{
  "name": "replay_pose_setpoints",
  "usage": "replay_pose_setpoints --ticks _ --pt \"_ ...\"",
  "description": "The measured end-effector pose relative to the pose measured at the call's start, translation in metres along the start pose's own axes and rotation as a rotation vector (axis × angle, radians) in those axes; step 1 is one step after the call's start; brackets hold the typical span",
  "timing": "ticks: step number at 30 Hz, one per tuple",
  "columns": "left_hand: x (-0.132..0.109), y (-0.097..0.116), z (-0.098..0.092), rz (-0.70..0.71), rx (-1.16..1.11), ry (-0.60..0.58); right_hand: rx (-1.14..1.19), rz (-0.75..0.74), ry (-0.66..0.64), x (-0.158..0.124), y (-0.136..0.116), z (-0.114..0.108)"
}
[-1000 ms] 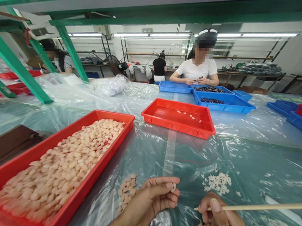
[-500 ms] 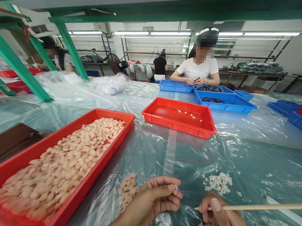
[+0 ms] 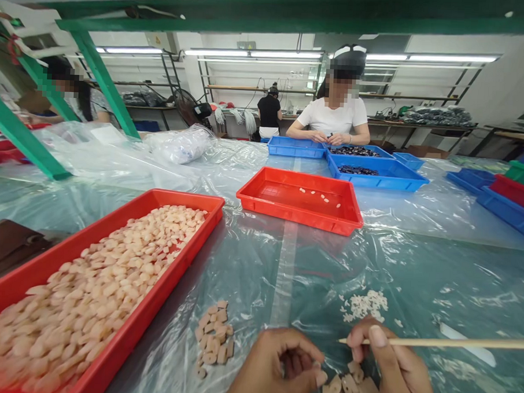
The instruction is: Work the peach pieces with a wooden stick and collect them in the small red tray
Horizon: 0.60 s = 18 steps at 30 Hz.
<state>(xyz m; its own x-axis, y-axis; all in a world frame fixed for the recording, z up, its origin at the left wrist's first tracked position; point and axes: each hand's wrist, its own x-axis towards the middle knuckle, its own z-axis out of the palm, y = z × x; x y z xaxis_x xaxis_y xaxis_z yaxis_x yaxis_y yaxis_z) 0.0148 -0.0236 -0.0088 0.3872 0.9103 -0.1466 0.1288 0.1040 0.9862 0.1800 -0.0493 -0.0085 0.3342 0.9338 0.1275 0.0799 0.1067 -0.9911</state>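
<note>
Your right hand [image 3: 385, 364] holds a thin wooden stick [image 3: 438, 342] like a pencil, tip pointing left, so it can poke at small things. Just under it lies a little heap of tan pieces [image 3: 349, 388] on the desk [image 3: 436, 285] — close, so you need not reach far. Your left hand [image 3: 276, 368] is curled with fingertips pinched together beside that heap; I cannot tell if a piece sits inside. Another small pile [image 3: 213, 336] waits to its left. Tiny white bits [image 3: 364, 304] lie just past your hands. The long red tray [image 3: 171, 279] on your left is full of pale pieces. A second red tray [image 3: 300, 212] farther off holds only a few. A person [image 3: 332, 115] works at blue trays [image 3: 376, 175] across from you.
</note>
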Motion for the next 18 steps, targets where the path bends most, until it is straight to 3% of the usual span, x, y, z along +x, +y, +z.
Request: replay_pose_setpoints --ticks 2,6,9,13,18 --pt "0.0 -0.003 0.004 0.116 0.208 -0.096 -0.016 -0.053 0.036 0.005 0.0 -0.006" --pt "0.003 -0.012 0.008 0.341 0.378 -0.228 -0.04 -0.115 0.101 0.016 0.0 -0.016" --pt "0.004 -0.019 0.011 0.422 0.547 -0.234 -0.052 -0.163 0.071 0.021 0.002 -0.022" --pt "0.005 -0.02 0.019 0.523 0.958 -0.227 -0.069 -0.232 0.006 0.024 0.006 -0.025" --pt "0.011 -0.017 0.046 0.622 1.285 -0.154 -0.064 -0.261 0.0 0.024 0.005 -0.025"
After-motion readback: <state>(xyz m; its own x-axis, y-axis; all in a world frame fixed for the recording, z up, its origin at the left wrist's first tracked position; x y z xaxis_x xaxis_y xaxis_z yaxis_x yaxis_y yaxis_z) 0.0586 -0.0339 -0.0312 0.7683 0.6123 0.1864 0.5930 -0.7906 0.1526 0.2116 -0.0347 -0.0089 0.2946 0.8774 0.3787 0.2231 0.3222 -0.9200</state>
